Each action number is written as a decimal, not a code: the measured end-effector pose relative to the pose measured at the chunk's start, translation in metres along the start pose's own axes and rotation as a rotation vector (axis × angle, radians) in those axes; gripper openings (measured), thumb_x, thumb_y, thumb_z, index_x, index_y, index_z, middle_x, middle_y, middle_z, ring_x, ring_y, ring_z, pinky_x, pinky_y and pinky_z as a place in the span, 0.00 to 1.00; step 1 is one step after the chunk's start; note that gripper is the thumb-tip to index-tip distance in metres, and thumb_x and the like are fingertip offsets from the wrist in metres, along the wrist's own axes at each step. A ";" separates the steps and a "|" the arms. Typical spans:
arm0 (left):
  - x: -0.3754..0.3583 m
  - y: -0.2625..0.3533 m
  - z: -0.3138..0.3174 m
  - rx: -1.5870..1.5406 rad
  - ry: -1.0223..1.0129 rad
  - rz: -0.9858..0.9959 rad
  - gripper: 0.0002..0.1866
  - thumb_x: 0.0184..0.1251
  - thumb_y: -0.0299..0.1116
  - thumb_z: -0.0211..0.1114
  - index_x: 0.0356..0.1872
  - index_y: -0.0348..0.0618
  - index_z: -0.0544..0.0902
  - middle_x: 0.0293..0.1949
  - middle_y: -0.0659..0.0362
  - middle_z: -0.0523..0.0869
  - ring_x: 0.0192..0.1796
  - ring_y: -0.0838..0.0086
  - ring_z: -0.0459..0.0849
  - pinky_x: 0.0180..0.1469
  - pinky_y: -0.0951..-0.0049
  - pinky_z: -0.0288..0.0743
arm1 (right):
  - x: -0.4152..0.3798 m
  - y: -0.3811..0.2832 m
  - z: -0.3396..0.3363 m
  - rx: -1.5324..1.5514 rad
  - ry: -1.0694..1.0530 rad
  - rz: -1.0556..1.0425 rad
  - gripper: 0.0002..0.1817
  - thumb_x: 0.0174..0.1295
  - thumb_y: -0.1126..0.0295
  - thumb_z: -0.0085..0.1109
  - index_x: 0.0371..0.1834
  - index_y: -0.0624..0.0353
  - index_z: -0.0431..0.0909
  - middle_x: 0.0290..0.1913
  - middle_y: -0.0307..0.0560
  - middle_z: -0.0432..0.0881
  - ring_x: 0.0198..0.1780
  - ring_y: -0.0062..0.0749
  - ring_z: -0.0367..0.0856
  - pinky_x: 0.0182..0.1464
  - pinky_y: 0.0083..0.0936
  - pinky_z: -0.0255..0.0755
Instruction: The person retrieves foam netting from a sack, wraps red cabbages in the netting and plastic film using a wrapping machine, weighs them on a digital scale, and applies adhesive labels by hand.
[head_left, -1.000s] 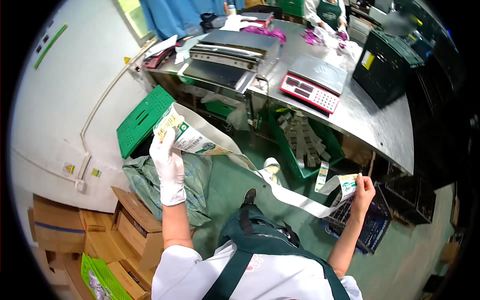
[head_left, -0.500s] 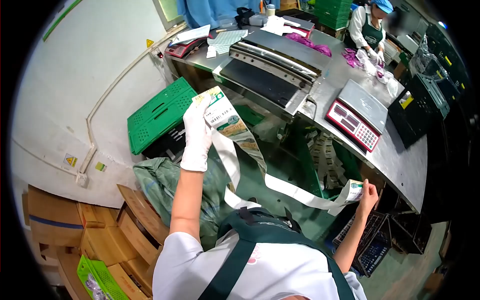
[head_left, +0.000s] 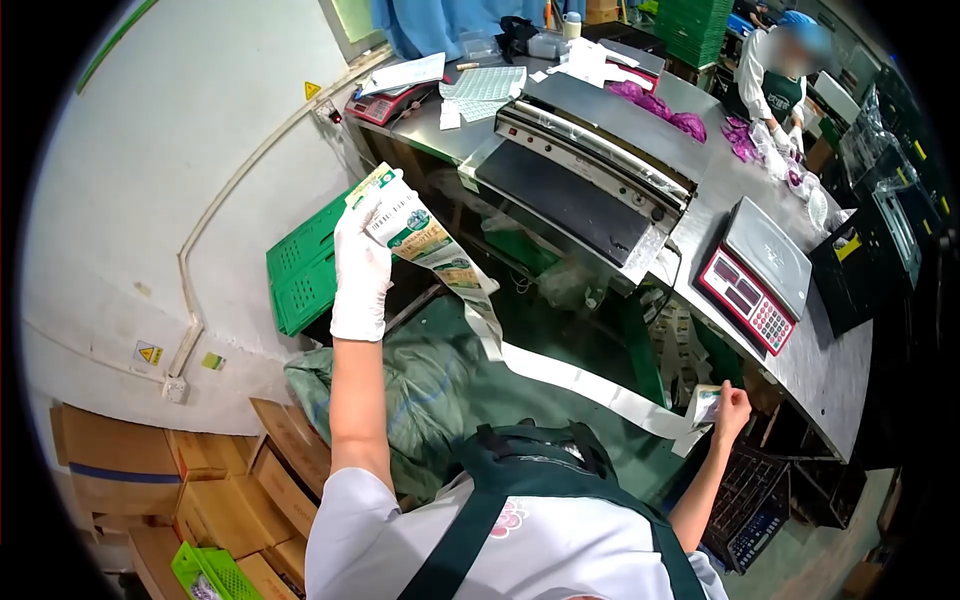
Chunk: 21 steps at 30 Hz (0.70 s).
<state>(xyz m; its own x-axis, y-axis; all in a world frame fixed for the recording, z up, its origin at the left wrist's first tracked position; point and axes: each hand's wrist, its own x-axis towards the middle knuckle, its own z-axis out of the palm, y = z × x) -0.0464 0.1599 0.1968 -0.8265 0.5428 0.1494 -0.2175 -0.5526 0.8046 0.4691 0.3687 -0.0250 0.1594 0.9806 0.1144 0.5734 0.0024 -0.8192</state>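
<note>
A long strip of printed labels hangs in a curve between my two hands. My left hand, in a white glove, is closed on its upper end, where green and yellow printing and a barcode face up. My bare right hand pinches the other end, low beside the metal table. Between the hands the strip shows its white side and sags above the green floor.
On the metal table are a wrapping machine, a red-and-white scale and purple netting. Green crates stand at the left wall, above a green sack. Another person works at the far right. Cardboard boxes lie lower left.
My left hand has moved left and slightly down with its end of the strip. The strip's loop beside it has straightened out. The view has shifted a little.
</note>
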 end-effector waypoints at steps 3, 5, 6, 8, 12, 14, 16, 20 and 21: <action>0.010 0.011 0.027 -0.002 -0.027 -0.017 0.16 0.59 0.24 0.54 0.49 0.31 0.72 0.46 0.51 0.79 0.46 0.68 0.80 0.49 0.71 0.74 | -0.004 -0.031 0.031 -0.229 -0.145 -0.167 0.14 0.52 0.63 0.62 0.33 0.63 0.77 0.25 0.48 0.80 0.28 0.32 0.79 0.34 0.26 0.73; 0.024 0.007 0.032 -0.015 -0.048 -0.009 0.16 0.59 0.21 0.53 0.50 0.30 0.71 0.46 0.50 0.79 0.47 0.66 0.80 0.49 0.70 0.76 | -0.010 -0.070 0.063 0.013 -0.377 -0.181 0.14 0.51 0.64 0.64 0.36 0.62 0.77 0.28 0.45 0.81 0.31 0.28 0.80 0.38 0.24 0.73; 0.030 0.007 0.039 -0.011 -0.101 -0.001 0.16 0.60 0.21 0.52 0.50 0.29 0.70 0.46 0.49 0.79 0.47 0.66 0.80 0.49 0.69 0.76 | -0.012 -0.096 0.077 0.158 -0.512 -0.142 0.15 0.50 0.65 0.65 0.38 0.61 0.77 0.31 0.44 0.82 0.33 0.27 0.80 0.39 0.24 0.73; 0.040 0.008 0.059 0.155 -0.165 0.047 0.15 0.59 0.20 0.51 0.49 0.30 0.72 0.46 0.53 0.79 0.48 0.70 0.79 0.51 0.73 0.73 | -0.018 -0.156 0.105 0.238 -0.691 -0.139 0.19 0.48 0.65 0.66 0.42 0.61 0.77 0.36 0.43 0.82 0.37 0.23 0.79 0.42 0.22 0.73; 0.062 0.008 0.098 0.056 -0.207 0.004 0.18 0.60 0.21 0.51 0.53 0.27 0.68 0.48 0.46 0.77 0.49 0.64 0.79 0.52 0.68 0.74 | -0.020 -0.241 0.169 0.359 -0.893 -0.557 0.31 0.44 0.61 0.70 0.53 0.58 0.72 0.48 0.49 0.78 0.49 0.34 0.77 0.51 0.28 0.70; 0.073 0.005 0.109 0.073 -0.179 0.020 0.18 0.60 0.20 0.52 0.53 0.27 0.68 0.47 0.47 0.78 0.49 0.64 0.79 0.51 0.68 0.75 | -0.019 -0.277 0.199 0.427 -0.915 -0.722 0.35 0.42 0.60 0.70 0.56 0.56 0.69 0.50 0.50 0.76 0.52 0.39 0.76 0.54 0.30 0.68; 0.085 0.004 0.117 0.093 -0.142 0.035 0.18 0.59 0.20 0.52 0.52 0.27 0.68 0.47 0.47 0.78 0.48 0.64 0.79 0.50 0.67 0.76 | -0.022 -0.302 0.224 0.488 -1.007 -0.820 0.34 0.43 0.60 0.69 0.57 0.57 0.68 0.50 0.50 0.77 0.51 0.39 0.76 0.55 0.29 0.68; 0.120 0.022 0.120 0.021 -0.103 -0.015 0.14 0.58 0.18 0.53 0.46 0.25 0.70 0.42 0.45 0.78 0.43 0.61 0.81 0.46 0.64 0.78 | -0.030 -0.316 0.253 0.584 -1.497 -0.597 0.27 0.49 0.62 0.66 0.53 0.59 0.71 0.46 0.49 0.79 0.48 0.31 0.77 0.52 0.27 0.68; 0.131 0.026 0.116 0.012 -0.085 -0.030 0.13 0.58 0.18 0.53 0.45 0.25 0.70 0.42 0.43 0.78 0.43 0.60 0.81 0.45 0.63 0.79 | -0.033 -0.317 0.259 0.638 -1.426 -0.656 0.26 0.51 0.63 0.65 0.52 0.60 0.71 0.44 0.49 0.80 0.44 0.31 0.78 0.49 0.26 0.69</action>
<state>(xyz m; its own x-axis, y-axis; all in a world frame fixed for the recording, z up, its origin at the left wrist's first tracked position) -0.1000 0.2894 0.3041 -0.7725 0.6110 0.1727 -0.2348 -0.5276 0.8164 0.0742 0.3865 0.0856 -0.9584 0.1651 0.2328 -0.2040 0.1739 -0.9634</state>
